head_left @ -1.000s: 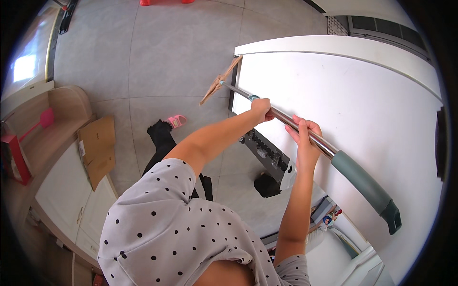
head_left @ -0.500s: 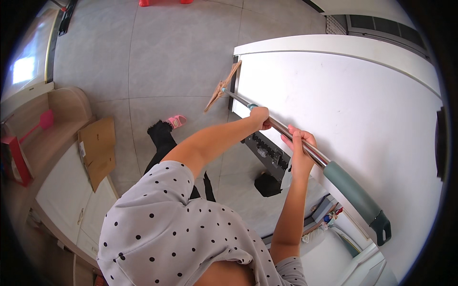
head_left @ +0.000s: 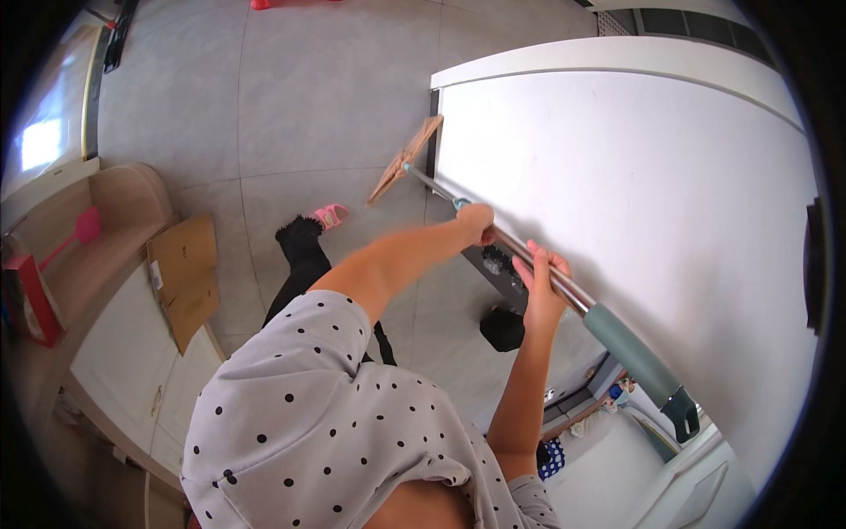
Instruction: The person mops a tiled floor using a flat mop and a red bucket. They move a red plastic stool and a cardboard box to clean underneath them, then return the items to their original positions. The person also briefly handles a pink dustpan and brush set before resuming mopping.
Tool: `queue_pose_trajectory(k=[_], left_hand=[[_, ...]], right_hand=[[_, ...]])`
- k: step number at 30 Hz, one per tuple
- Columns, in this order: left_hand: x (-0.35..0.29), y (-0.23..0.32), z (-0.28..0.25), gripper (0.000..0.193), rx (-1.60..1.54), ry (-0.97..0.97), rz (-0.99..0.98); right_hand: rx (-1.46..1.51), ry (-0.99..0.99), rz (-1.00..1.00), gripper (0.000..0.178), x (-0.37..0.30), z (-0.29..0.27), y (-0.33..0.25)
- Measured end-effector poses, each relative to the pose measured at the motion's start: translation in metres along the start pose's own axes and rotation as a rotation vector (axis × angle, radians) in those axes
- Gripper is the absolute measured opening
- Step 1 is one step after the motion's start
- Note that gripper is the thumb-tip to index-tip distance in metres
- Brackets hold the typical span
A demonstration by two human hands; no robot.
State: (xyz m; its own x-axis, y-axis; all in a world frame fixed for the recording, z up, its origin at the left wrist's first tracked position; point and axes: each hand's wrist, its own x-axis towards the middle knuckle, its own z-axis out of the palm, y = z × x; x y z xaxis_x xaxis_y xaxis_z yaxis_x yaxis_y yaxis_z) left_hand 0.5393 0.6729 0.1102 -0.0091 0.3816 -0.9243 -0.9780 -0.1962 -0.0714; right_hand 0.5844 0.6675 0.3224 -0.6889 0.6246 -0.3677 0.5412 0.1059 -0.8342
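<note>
A flat mop [head_left: 518,246] runs diagonally across the view, with a metal pole and a grey-green grip [head_left: 636,351] at its lower right end. Its tan cloth head [head_left: 401,166] is on the floor, beside the edge of the white panel. My left hand [head_left: 477,224] is closed round the pole near a pale blue collar. Farther up the pole, my right hand [head_left: 545,280] holds it more loosely, some fingers partly stretched along it. The grip end reaches past my right hand over the white surface.
A broad white panel [head_left: 634,167] fills the right side. At left stand a wood-topped cabinet [head_left: 123,344] and a leaning cardboard piece [head_left: 185,280]. My foot wears a pink sandal [head_left: 332,216] on grey tiles [head_left: 326,97]. A black object [head_left: 502,330] lies below my right arm.
The mop has shifted slightly left, its head sliding a little left. Both hands move left with the pole, and its grip end has come lower-left along the white panel.
</note>
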Motion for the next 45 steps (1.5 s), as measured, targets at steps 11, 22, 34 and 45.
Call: queue_pose_trajectory(k=[11, 22, 34, 45], left_hand=[[-0.043, -0.176, -0.024, 0.017, 0.185, -0.050, -0.288], [-0.101, -0.335, -0.070, 0.008, 0.271, -0.363, -0.549], [-0.065, -0.434, -0.136, 0.019, 0.611, 0.155, 0.148], [-0.047, -0.365, -0.088, 0.011, 0.540, -0.110, 0.000]], right_hand=[[-0.093, 0.075, 0.090, 0.017, -0.121, -0.091, 0.057], [-0.095, -0.109, -0.025, 0.011, -0.280, -0.206, 0.092], [0.563, -0.359, 0.884, 0.055, -0.394, -0.271, 0.156], [0.631, -0.408, 0.808, 0.041, -0.321, -0.269, 0.200]])
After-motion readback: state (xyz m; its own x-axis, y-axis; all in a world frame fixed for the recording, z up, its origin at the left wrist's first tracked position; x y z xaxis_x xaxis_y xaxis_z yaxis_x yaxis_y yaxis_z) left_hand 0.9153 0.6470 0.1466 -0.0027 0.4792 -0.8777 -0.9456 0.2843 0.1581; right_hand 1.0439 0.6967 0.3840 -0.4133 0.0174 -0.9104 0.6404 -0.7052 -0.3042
